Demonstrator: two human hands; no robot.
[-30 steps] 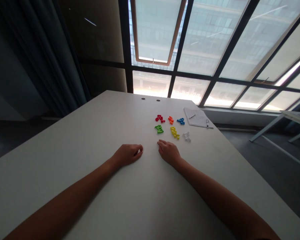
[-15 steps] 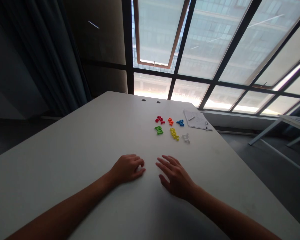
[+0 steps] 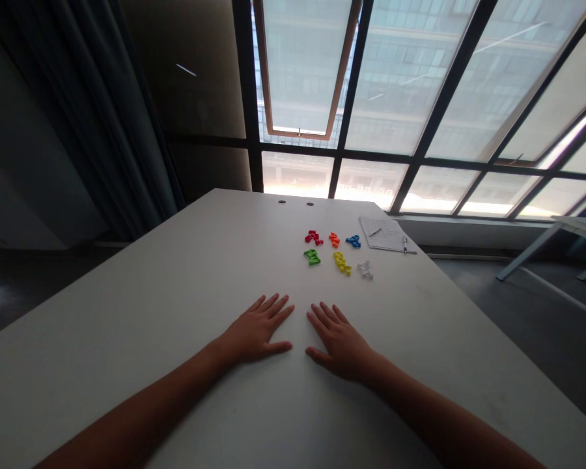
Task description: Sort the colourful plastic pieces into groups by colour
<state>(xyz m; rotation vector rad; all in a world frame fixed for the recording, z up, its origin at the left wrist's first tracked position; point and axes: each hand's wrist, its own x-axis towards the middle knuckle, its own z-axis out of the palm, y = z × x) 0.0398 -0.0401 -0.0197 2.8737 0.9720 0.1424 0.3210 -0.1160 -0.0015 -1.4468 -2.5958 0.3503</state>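
Observation:
Both hands lie palm down on the white table (image 3: pixel 176 312), fingers spread and holding nothing. My left hand (image 3: pixel 260 331) is left of centre, its thumb pointing right. A small gap separates it from my right hand (image 3: pixel 339 342), whose thumb points left. Beyond the fingertips sit small plastic pieces grouped by colour. The back row has red pieces (image 3: pixel 313 238), orange pieces (image 3: pixel 334 240) and blue pieces (image 3: pixel 353 241). Nearer are green pieces (image 3: pixel 312 256), yellow pieces (image 3: pixel 342 263) and white pieces (image 3: pixel 365 270). Their exact kind is too small to make out.
Papers (image 3: pixel 383 232) with a pen on top lie at the table's back right, and another pen (image 3: pixel 405 245) rests by their edge. Two round cable holes (image 3: pixel 282 202) mark the far edge. Windows stand behind, a dark curtain (image 3: pixel 92 117) at left, another table (image 3: pixel 576 228) at right.
My left hand has gone from curled to flat with spread fingers. My right hand has flattened onto the table, fingers stretched. The view has tilted slightly; the coloured pieces stay in place.

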